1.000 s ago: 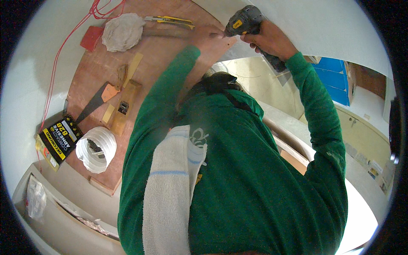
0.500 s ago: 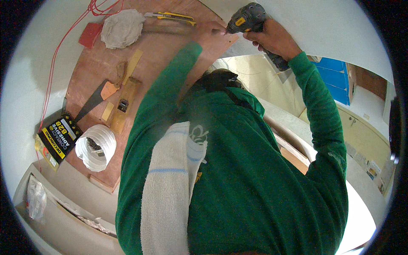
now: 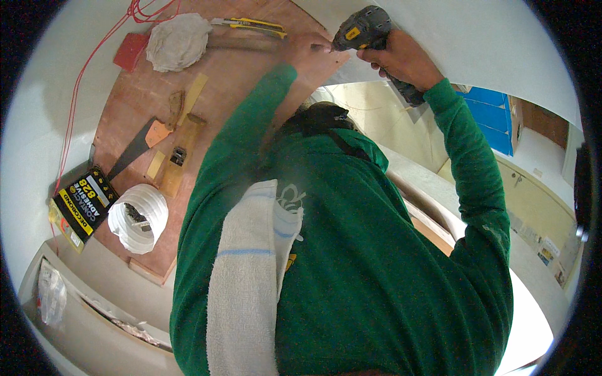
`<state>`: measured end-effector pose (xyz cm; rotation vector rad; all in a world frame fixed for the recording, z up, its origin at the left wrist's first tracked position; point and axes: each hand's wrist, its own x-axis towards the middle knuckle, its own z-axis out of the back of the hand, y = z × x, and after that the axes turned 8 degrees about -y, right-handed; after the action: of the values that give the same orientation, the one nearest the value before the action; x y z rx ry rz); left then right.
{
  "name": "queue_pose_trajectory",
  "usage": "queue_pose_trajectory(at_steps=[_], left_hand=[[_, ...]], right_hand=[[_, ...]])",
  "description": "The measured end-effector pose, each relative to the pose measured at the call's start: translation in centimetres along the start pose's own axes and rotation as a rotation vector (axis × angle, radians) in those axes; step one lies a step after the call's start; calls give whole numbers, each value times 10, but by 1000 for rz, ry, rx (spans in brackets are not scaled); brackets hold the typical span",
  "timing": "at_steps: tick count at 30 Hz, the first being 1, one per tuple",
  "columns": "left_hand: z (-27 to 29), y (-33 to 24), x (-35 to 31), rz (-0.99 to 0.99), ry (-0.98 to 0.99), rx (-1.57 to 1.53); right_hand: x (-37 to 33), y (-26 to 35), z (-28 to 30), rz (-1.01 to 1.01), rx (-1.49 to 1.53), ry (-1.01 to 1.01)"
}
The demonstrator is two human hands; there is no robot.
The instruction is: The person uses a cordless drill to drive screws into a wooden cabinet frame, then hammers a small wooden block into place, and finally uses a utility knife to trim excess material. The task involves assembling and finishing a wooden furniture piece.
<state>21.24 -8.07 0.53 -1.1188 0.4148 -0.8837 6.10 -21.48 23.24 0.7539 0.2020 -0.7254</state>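
Note:
My right hand is wrapped round the grip of a dark grey and yellow cordless drill, held at the top beside the pale wall. The drill's nose points left, toward my left hand. My left fingers are pinched together right at that tip, by the corner of a reddish-brown wooden board; whatever they hold is too small to make out. Just left of this hand lie a yellow and black utility knife and a long wooden piece.
Further left on the board are a white cloth bundle, a handsaw, a wooden hand plane and a white tub. A black and yellow container stands by the wall, near red cable. Blue panels show at right.
The view has shifted very slightly. Both hands and the drill stay in nearly the same place, with the left fingers still at the drill's tip.

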Motion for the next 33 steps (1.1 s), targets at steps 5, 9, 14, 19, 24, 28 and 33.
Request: queue_pose_trajectory(at_steps=[5,9,14,19,24,28,33], left_hand=[[9,-8,0,-20,8,-98],[7,-11,-4,59,-1,-95],[1,5,2,-21,-3,-148],[2,10,5,-85,8,-70],[4,1,-1,1,-3,-109],[5,-1,0,40,22,-146],[0,-2,-3,64,-2,-124]], right_hand=[[2,-4,-2,22,2,-48],[1,-7,-4,43,-19,-62],[0,-8,-4,53,14,-72],[-2,-7,-3,59,10,-79],[-1,-6,-3,53,58,-53],[-1,-7,-3,68,29,-61],[-2,-7,-3,45,26,-61]])
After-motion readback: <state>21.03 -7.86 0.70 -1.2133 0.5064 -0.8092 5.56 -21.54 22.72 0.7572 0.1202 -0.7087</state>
